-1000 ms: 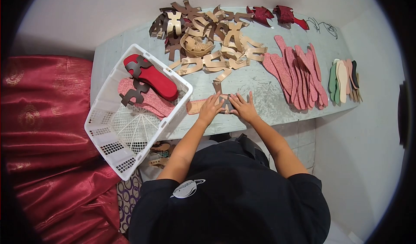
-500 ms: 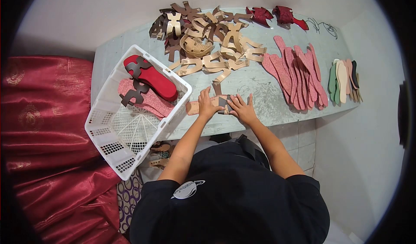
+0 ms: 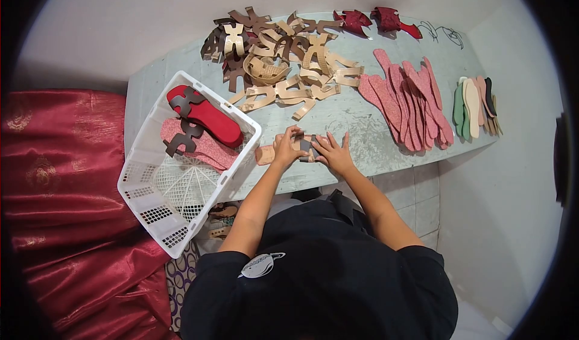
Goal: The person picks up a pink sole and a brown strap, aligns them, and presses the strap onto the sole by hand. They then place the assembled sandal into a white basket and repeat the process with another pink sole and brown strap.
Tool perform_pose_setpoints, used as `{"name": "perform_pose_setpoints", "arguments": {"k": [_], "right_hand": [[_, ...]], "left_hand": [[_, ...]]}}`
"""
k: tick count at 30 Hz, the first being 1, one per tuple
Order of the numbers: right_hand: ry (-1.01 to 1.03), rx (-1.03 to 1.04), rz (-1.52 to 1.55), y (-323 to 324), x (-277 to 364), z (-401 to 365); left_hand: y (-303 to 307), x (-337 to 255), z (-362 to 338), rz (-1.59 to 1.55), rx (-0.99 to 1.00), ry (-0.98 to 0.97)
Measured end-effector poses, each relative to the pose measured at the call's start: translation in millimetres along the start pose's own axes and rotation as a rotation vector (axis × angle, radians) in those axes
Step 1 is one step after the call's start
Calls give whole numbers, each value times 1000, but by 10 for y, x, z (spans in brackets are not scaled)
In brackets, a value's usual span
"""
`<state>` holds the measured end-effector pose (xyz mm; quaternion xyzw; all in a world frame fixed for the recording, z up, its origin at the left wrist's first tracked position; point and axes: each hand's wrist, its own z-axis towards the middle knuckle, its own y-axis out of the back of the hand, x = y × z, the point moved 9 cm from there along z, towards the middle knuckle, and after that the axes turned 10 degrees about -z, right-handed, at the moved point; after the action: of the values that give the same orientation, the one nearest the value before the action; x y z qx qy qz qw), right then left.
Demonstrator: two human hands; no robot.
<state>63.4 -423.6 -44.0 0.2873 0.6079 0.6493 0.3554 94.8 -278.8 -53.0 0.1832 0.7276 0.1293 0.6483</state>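
Observation:
On the grey table lies a pink insole [image 3: 264, 155] with a dark brown strap piece [image 3: 308, 149] across its right part. My left hand [image 3: 287, 149] rests on the strap's left side, its fingers bent and thumb toward the middle. From the right, my right hand [image 3: 335, 153] presses on the strap's other side with its fingers spread. Parts of the insole and strap are hidden under both hands.
A white basket [image 3: 134, 180] with red and pink strapped soles stands left. Beige and brown straps [image 3: 265, 70] are piled behind. Pink insoles [image 3: 410, 108], coloured soles [image 3: 472, 108] and red strap pieces [image 3: 386, 20] lie farther right and back. Red cloth [image 3: 66, 177] hangs left.
My left hand's fingers have bent more and drawn in around the strap. The brown strap end that stuck out above the insole no longer shows there. The whole view has shifted slightly.

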Motion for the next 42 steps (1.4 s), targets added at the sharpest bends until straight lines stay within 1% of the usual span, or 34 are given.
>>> {"name": "perform_pose_setpoints", "arguments": {"k": [2,5,7,8,10,14,19,25,32,37,42], "right_hand": [[-5,2,-2,9,-1,-2],[-14,10,5,52,0,-2],[-20,17,11,42,-1,-7],[-22,16,8,36,-3,-6],[-24,14,8,40,1,4],[-31,45,-2,21,-2,-2],[-29,42,-7,7,9,-4],[-46,67,1,4,15,-12],[-42,33,-15,17,0,8],[-41,37,5,8,1,0],[-50,42,-3,-8,-6,-1]], "left_hand": [[-14,-7,4,-42,9,-28],[5,-90,-40,44,53,31],[5,-157,-82,158,19,-72],[-14,-136,-92,158,21,-71],[0,-193,-121,125,-45,-215],[1,-172,-154,72,-55,-202],[10,-240,-203,202,-61,-283],[-8,-245,-264,299,-77,-280],[-11,-218,-275,257,-73,-275],[-14,-294,-324,305,-86,-347],[-21,-309,-348,278,-91,-355]]}}
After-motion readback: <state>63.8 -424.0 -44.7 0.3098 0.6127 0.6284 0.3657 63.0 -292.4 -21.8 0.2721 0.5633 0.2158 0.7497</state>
